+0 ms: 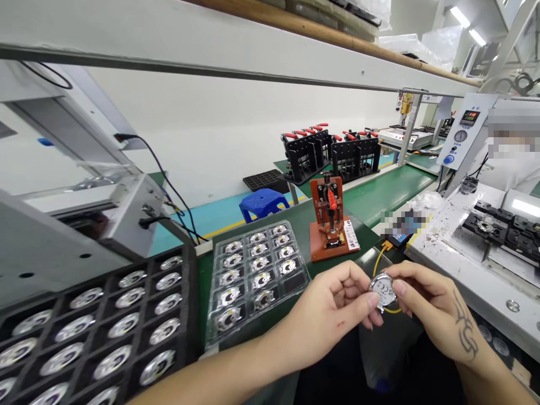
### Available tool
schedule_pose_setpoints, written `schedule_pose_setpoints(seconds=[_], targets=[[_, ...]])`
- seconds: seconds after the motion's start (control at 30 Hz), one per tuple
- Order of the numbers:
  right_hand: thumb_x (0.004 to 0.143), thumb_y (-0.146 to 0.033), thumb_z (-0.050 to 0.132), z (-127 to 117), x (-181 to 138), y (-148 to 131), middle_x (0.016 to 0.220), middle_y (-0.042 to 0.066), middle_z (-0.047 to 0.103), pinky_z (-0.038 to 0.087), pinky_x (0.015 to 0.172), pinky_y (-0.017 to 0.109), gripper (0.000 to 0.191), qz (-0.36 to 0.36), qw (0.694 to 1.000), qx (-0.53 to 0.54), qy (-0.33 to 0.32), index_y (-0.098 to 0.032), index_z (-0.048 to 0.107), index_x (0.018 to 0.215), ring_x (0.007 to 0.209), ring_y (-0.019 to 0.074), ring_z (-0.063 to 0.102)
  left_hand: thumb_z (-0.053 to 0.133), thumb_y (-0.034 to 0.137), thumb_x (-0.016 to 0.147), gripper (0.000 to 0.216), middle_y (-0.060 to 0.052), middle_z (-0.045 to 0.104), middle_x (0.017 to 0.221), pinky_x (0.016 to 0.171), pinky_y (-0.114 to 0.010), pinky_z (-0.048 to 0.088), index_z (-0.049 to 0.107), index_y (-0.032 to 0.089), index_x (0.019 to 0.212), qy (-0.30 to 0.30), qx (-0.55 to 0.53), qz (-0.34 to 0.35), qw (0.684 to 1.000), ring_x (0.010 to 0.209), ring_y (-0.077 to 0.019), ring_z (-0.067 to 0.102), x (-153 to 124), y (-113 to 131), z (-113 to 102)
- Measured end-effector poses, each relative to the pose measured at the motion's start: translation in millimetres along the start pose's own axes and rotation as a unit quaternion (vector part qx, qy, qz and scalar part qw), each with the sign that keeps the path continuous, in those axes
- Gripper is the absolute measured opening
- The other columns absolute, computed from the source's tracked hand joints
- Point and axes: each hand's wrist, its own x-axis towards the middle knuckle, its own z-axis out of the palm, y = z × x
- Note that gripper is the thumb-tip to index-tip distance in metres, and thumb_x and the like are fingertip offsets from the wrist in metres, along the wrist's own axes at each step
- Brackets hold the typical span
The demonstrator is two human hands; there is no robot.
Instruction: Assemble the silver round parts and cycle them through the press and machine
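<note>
Between my two hands is a round, silver watch case (383, 291), its printed back turned up toward me. My left hand (343, 298) pinches its left edge with thumb and fingers. On the opposite edge, my right hand (415, 295) grips it in the same way. Left of my hands lies a clear plastic tray (253, 337) with rows of similar watch cases in its pockets; one pocket at its right side shows no case. Beyond my hands stands a reddish-brown toggle clamp fixture (317, 247) with a red handle.
A black foam tray (192, 292) of shiny round parts fills the lower left. Black clamp fixtures (354, 154) with red handles stand on the green bench behind. A blue stool (265, 201) is on the floor. At right is a white machine (476, 281) with black jigs.
</note>
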Motion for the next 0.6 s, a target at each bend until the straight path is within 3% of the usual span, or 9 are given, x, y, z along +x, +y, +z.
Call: schedule_pose_setpoints(seconds=[0.33,0.5,0.6], targets=[[0.101,-0.05,0.075,8,9,1,0.068,-0.002,0.066,0.052,0.05,0.022,0.035,0.085,0.994,0.054,-0.047,-0.018,0.075,0.116,0.052,0.0109,0.06,0.069,0.043,0.101,0.028,0.002,0.066,0.074,0.063,-0.025,0.048,0.065,0.016,0.097,0.014,0.14,0.002,0.99,0.062,-0.0107,0.061,7,11,-5],[0.101,-0.048,0.075,27,8,25,0.078,0.0,0.07,0.056,0.052,0.025,0.029,0.082,0.98,0.181,-0.016,-0.02,0.067,0.105,0.057,0.0134,0.064,0.087,0.041,0.089,0.037,-0.002,0.073,0.087,0.079,-0.032,0.055,0.06,0.019,0.101,-0.005,-0.02,0.024,1.0,0.078,-0.0168,0.072,5,-15,-9],[0.104,-0.042,0.072,46,-4,52,0.082,0.0,0.07,0.058,0.056,0.026,0.02,0.088,0.965,0.247,-0.032,-0.023,0.065,0.104,0.062,0.0143,0.065,0.091,0.04,0.085,0.039,-0.001,0.069,0.092,0.085,-0.033,0.055,0.059,0.019,0.09,0.077,-0.048,0.083,0.992,0.083,-0.0162,0.071,-12,-40,-7]])
